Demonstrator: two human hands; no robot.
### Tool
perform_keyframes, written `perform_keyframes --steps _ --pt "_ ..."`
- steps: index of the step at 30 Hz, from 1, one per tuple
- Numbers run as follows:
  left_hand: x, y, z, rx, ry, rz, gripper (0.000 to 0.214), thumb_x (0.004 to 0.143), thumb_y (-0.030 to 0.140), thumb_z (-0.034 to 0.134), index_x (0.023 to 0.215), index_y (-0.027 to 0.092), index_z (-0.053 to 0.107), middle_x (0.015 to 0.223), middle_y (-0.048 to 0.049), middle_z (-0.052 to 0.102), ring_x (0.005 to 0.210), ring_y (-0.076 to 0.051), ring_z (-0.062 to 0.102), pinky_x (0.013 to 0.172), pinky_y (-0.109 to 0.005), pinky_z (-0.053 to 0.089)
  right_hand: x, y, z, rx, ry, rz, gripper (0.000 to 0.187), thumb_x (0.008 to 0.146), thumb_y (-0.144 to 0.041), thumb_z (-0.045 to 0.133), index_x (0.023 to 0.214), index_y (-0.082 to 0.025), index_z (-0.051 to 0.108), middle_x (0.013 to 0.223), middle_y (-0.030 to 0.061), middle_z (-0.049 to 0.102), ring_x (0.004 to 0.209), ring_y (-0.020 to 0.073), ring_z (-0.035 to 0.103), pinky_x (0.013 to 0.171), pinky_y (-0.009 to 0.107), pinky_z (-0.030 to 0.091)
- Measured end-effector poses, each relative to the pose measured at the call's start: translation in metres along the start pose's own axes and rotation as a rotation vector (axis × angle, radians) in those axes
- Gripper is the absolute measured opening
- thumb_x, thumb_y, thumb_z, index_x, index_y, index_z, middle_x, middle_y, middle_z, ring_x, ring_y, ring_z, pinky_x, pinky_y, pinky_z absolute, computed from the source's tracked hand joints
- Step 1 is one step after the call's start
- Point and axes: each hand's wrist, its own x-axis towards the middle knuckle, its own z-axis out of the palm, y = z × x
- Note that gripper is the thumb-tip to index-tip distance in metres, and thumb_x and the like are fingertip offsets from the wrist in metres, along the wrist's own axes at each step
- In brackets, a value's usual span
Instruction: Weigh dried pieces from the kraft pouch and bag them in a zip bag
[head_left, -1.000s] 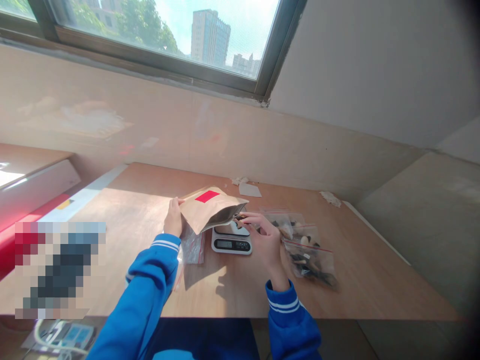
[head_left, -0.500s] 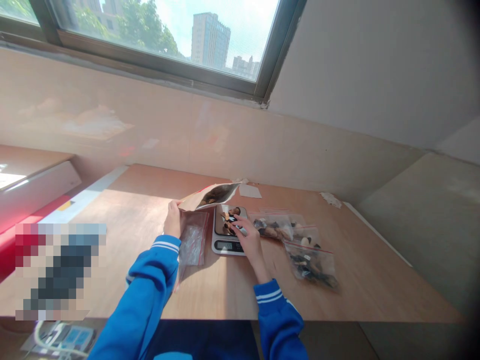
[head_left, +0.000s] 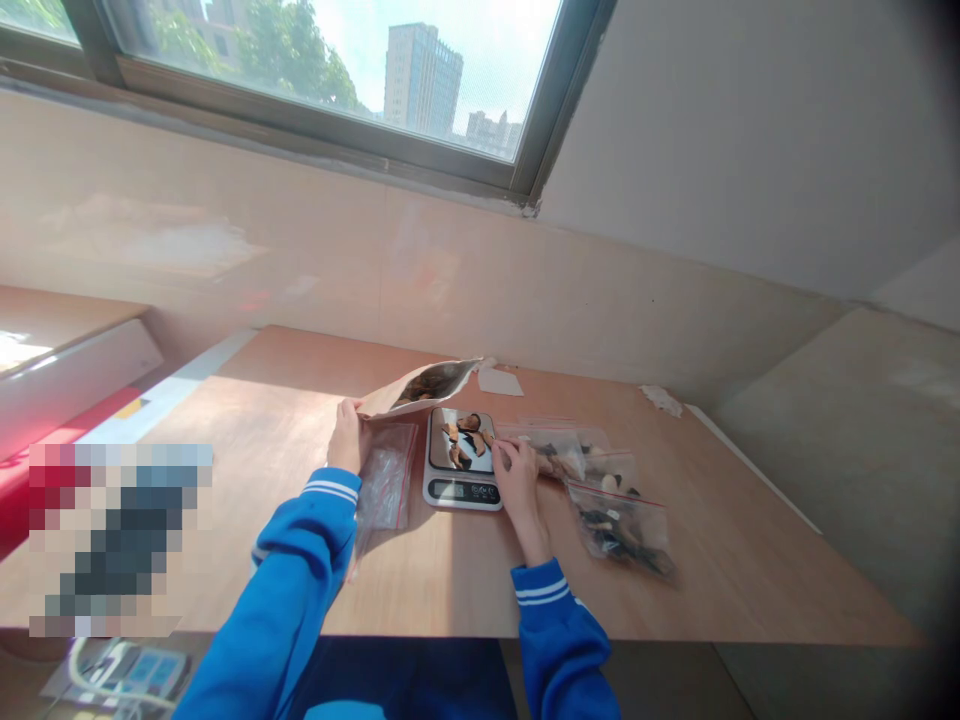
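Note:
My left hand (head_left: 346, 437) grips the near left edge of an open paper bag (head_left: 382, 400), which lies tilted with its mouth to the right and dark brown dried pieces inside. A small kitchen scale (head_left: 442, 503) with a lit display stands in front of the bag. Several tan-and-black dried slices (head_left: 459, 458) rest on its shiny plate. At the plate's right edge is my right hand (head_left: 517, 475), its fingers bent together in a pinch. A small brown bit shows by the fingertips; whether they hold it, I cannot tell.
Empty clear zip bags (head_left: 388, 480) lie left of the scale. To its right are filled zip bags (head_left: 622, 530) of similar dried pieces. A white paper piece (head_left: 500, 382) and a crumpled scrap (head_left: 661, 400) lie near the wall. A blurred-out patch covers the table's left side.
My right hand has moved right, from above the slices to the plate's edge, uncovering the slices and display buttons. The bag's mouth has tilted slightly; my left hand stays on it.

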Motion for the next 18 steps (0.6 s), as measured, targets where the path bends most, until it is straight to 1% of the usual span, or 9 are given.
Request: perform_keyframes --steps 3,5,8,10,12,14,16,18 --pt "0.000 -0.002 0.000 0.017 0.004 0.010 0.016 0.086 0.019 0.050 0.099 0.020 0.041 0.106 -0.0074 0.049 0.096 -0.020 0.054 0.087 -0.035 0.046 0.004 -0.007 -0.004 0.027 -0.011 -0.011 0.031 0.094 -0.034 0.045 0.092 -0.019 0.072 0.098 0.0125 0.064 0.095 0.0265 0.055 0.090 0.046 0.043" --pt "0.000 -0.003 0.000 0.024 0.004 0.023 0.020 0.084 0.019 0.053 0.100 0.020 0.041 0.107 -0.0076 0.049 0.097 -0.020 0.054 0.086 -0.035 0.047 0.008 -0.014 -0.011 0.076 -0.002 -0.017 0.031 0.096 -0.033 0.043 0.098 -0.019 0.071 0.099 0.0119 0.065 0.096 0.0258 0.055 0.091 0.046 0.043" --pt "-0.001 -0.003 0.000 0.058 -0.017 0.051 0.026 0.081 0.015 0.055 0.103 0.021 0.042 0.110 -0.0084 0.049 0.097 -0.021 0.055 0.084 -0.035 0.047 0.015 -0.032 -0.028 0.188 0.026 -0.055 0.029 0.097 -0.029 0.040 0.104 -0.019 0.067 0.103 0.0106 0.065 0.100 0.0242 0.056 0.092 0.043 0.044" --pt "-0.002 -0.001 -0.002 0.092 -0.035 0.067 0.030 0.080 0.013 0.055 0.106 0.021 0.042 0.112 -0.0087 0.050 0.097 -0.021 0.056 0.083 -0.035 0.047 0.019 -0.049 -0.042 0.263 0.027 -0.095 0.027 0.097 -0.026 0.041 0.103 -0.020 0.066 0.102 0.0092 0.065 0.100 0.0230 0.057 0.092 0.041 0.045" --pt "-0.003 0.000 -0.003 0.119 -0.045 0.074 0.031 0.081 0.013 0.054 0.108 0.021 0.042 0.114 -0.0091 0.050 0.097 -0.022 0.057 0.083 -0.035 0.047 0.021 -0.068 -0.055 0.334 -0.034 -0.162 0.024 0.097 -0.024 0.042 0.098 -0.021 0.066 0.099 0.0078 0.065 0.099 0.0219 0.059 0.091 0.039 0.046" --pt "-0.004 0.002 -0.003 0.131 -0.044 0.069 0.029 0.082 0.014 0.052 0.108 0.021 0.043 0.115 -0.0093 0.051 0.096 -0.022 0.058 0.082 -0.035 0.047 0.021 -0.085 -0.064 0.383 -0.133 -0.249 0.024 0.096 -0.021 0.044 0.096 -0.022 0.067 0.099 0.0070 0.066 0.099 0.0213 0.060 0.090 0.038 0.048" --pt "-0.003 0.002 -0.003 0.135 -0.037 0.060 0.026 0.082 0.012 0.049 0.106 0.021 0.045 0.113 -0.0090 0.053 0.096 -0.022 0.058 0.081 -0.034 0.048 0.021 -0.097 -0.068 0.382 -0.209 -0.317 0.025 0.095 -0.020 0.044 0.099 -0.023 0.068 0.101 0.0068 0.066 0.101 0.0215 0.060 0.091 0.038 0.048" --pt "-0.003 0.002 -0.003 0.138 -0.030 0.055 0.025 0.082 0.011 0.047 0.105 0.022 0.046 0.111 -0.0084 0.054 0.096 -0.022 0.059 0.080 -0.033 0.048 0.021 -0.103 -0.068 0.346 -0.239 -0.355 0.028 0.095 -0.018 0.043 0.106 -0.024 0.068 0.104 0.0070 0.066 0.104 0.0219 0.059 0.093 0.039 0.048"
